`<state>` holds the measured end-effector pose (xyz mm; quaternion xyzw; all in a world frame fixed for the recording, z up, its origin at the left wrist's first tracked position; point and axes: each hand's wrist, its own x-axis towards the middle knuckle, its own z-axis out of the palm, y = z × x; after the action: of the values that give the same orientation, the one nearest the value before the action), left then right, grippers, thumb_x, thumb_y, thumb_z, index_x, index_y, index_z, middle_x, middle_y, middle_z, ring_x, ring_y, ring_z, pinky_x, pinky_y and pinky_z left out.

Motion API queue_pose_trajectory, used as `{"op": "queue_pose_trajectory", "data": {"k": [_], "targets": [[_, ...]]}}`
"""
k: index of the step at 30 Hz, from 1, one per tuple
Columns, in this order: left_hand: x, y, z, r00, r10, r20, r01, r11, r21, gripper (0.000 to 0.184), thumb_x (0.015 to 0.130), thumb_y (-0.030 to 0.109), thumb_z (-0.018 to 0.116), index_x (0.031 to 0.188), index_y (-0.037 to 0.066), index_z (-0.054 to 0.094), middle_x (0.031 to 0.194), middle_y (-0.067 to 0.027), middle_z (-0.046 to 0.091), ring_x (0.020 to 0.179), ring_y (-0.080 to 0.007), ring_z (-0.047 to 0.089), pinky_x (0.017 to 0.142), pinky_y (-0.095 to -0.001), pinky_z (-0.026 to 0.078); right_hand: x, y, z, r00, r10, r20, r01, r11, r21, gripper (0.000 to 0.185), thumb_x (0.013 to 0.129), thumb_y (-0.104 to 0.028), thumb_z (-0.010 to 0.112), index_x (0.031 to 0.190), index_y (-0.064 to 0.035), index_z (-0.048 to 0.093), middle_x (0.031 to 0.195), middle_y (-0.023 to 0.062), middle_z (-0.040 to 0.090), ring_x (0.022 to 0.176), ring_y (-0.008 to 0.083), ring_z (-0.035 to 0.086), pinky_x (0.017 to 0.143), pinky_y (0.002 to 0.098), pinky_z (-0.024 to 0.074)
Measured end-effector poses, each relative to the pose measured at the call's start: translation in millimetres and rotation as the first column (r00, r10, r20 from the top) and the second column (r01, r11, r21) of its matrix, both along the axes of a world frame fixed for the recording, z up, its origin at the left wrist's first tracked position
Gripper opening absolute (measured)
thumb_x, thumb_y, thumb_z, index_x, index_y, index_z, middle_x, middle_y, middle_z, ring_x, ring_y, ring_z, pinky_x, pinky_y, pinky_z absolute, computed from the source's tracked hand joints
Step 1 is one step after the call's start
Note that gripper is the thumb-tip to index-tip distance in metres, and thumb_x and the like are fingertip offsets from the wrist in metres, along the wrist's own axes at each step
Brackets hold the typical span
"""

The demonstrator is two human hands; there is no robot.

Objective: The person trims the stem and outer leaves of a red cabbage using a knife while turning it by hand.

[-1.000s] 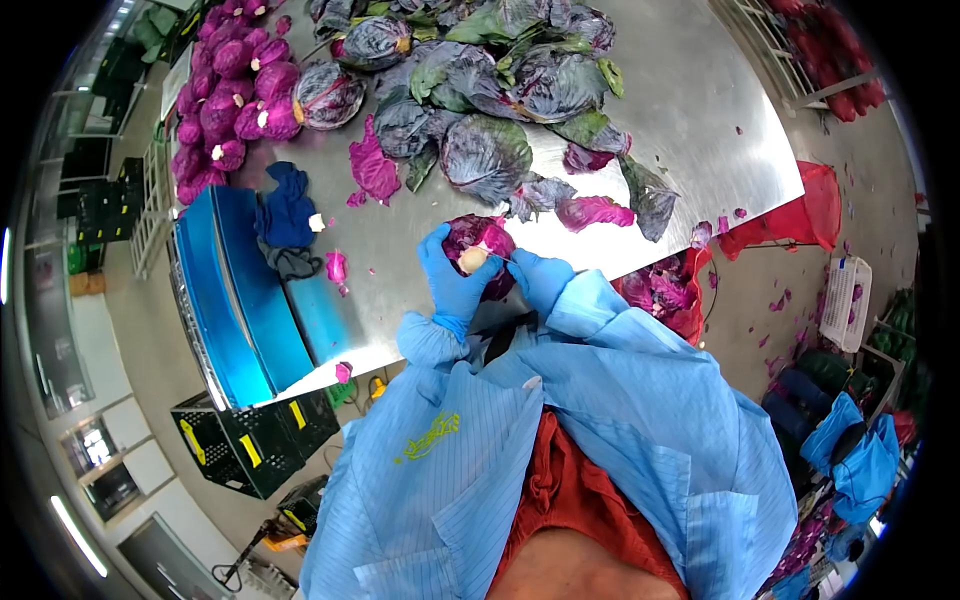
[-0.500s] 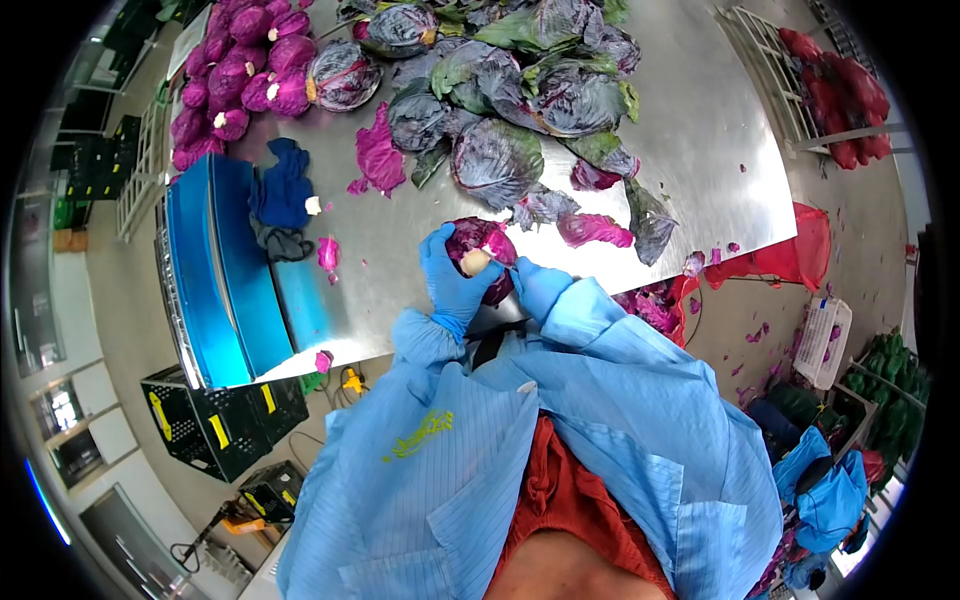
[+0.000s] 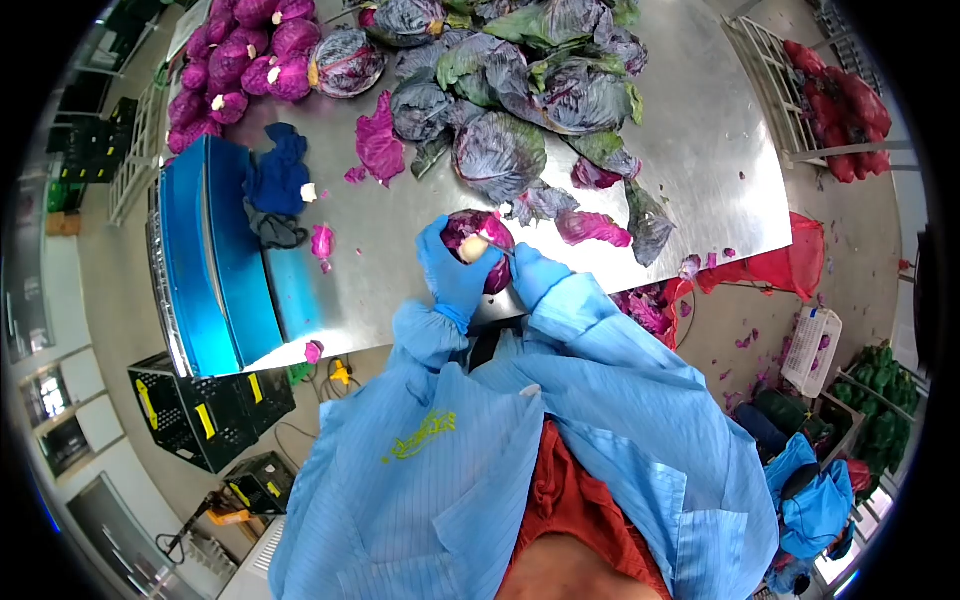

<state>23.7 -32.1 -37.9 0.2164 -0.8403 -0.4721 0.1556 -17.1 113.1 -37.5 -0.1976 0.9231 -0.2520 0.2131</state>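
My left hand, in a blue glove, is wrapped round the side of a red cabbage at the table's near edge. The cabbage's pale cut stem faces up. My gloved right hand is closed round what looks like a small knife; its handle is hidden in the fingers. The thin blade lies across the cabbage beside the stem. Just beyond are dark outer leaves and a purple leaf.
Untrimmed cabbages are heaped at the back of the metal table. Trimmed purple cabbages pile up at back left. A blue metal box and dark blue cloth sit left. Below the right edge hangs a red net bag.
The blade has shifted up from the stem's lower side to its upper right. A small pale scrap now shows just beyond the cabbage. The view has shifted slightly.
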Motion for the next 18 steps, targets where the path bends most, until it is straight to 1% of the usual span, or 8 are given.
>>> {"op": "queue_pose_trajectory", "data": {"k": [3,6,7,10,13,16,17,18], "targets": [[-8,3,1,0.997,0.070,0.041,-0.069,0.997,-0.015,0.083,0.061,0.033,0.086,0.125,0.001,0.046,0.118,-0.0173,0.047,0.110,-0.0323,0.049,0.097,-0.0422,0.040,-4,2,-1,1.000,-0.021,-0.023,0.022,0.997,0.074,0.028,0.099,-0.036,0.042,0.101,-0.0098,0.052,0.076,0.0219,0.065,0.070,0.0421,0.063,0.063,0.0515,0.0482],[-18,7,6,0.982,0.137,0.132,-0.125,0.987,-0.100,0.082,0.060,0.037,0.086,0.123,0.000,0.048,0.117,-0.0181,0.049,0.108,-0.0338,0.050,0.095,-0.0437,0.041,-9,0,-8,0.998,-0.040,-0.050,0.047,0.987,0.152,0.028,0.099,-0.036,0.041,0.100,-0.0097,0.052,0.076,0.0221,0.065,0.070,0.0422,0.063,0.063,0.0516,0.0482],[-18,7,6,0.984,0.141,0.113,-0.130,0.987,-0.096,0.082,0.060,0.039,0.085,0.122,0.000,0.049,0.116,-0.0186,0.049,0.107,-0.0350,0.051,0.094,-0.0445,0.042,-11,0,-9,0.997,-0.048,-0.056,0.057,0.985,0.163,0.029,0.099,-0.036,0.041,0.100,-0.0096,0.052,0.076,0.0221,0.065,0.070,0.0422,0.063,0.063,0.0517,0.0482],[-19,7,13,0.976,0.125,0.176,-0.104,0.987,-0.123,0.082,0.060,0.038,0.086,0.122,0.000,0.049,0.115,-0.0180,0.049,0.107,-0.0339,0.050,0.094,-0.0435,0.042,-12,3,-4,0.997,-0.067,-0.033,0.070,0.995,0.074,0.030,0.099,-0.037,0.040,0.100,-0.0093,0.053,0.076,0.0229,0.065,0.070,0.0427,0.063,0.063,0.0522,0.0480],[-11,-3,9,0.997,0.010,0.074,-0.003,0.996,-0.091,0.081,0.060,0.038,0.086,0.121,0.000,0.049,0.114,-0.0174,0.048,0.107,-0.0328,0.050,0.094,-0.0425,0.042,-11,10,-4,0.998,-0.068,-0.004,0.067,0.996,-0.056,0.034,0.100,-0.039,0.037,0.099,-0.0089,0.053,0.075,0.0260,0.063,0.071,0.0453,0.062,0.065,0.0544,0.0473],[-8,-10,-1,0.994,-0.100,-0.044,0.100,0.995,-0.011,0.082,0.060,0.037,0.087,0.122,0.000,0.048,0.116,-0.0172,0.047,0.107,-0.0322,0.049,0.094,-0.0417,0.041,-2,9,-6,0.988,-0.149,0.030,0.151,0.984,-0.096,0.035,0.100,-0.040,0.038,0.100,-0.0091,0.054,0.075,0.0268,0.063,0.071,0.0466,0.062,0.065,0.0550,0.0470],[-7,-12,-4,0.989,-0.125,-0.081,0.123,0.992,-0.027,0.083,0.059,0.037,0.086,0.123,0.001,0.047,0.115,-0.0190,0.048,0.107,-0.0344,0.050,0.093,-0.0431,0.042,-1,9,-7,0.984,-0.178,0.028,0.180,0.978,-0.109,0.034,0.100,-0.040,0.038,0.100,-0.0096,0.054,0.077,0.0286,0.062,0.075,0.0470,0.061,0.067,0.0550,0.0467],[-6,-8,-1,0.985,-0.156,-0.069,0.153,0.987,-0.045,0.083,0.060,0.037,0.086,0.123,0.001,0.047,0.116,-0.0186,0.047,0.108,-0.0339,0.049,0.094,-0.0428,0.041,1,10,-14,0.979,-0.205,-0.014,0.203,0.976,-0.075,0.035,0.100,-0.038,0.039,0.098,-0.0071,0.055,0.080,0.0270,0.064,0.075,0.0443,0.063,0.068,0.0526,0.0478]]}}
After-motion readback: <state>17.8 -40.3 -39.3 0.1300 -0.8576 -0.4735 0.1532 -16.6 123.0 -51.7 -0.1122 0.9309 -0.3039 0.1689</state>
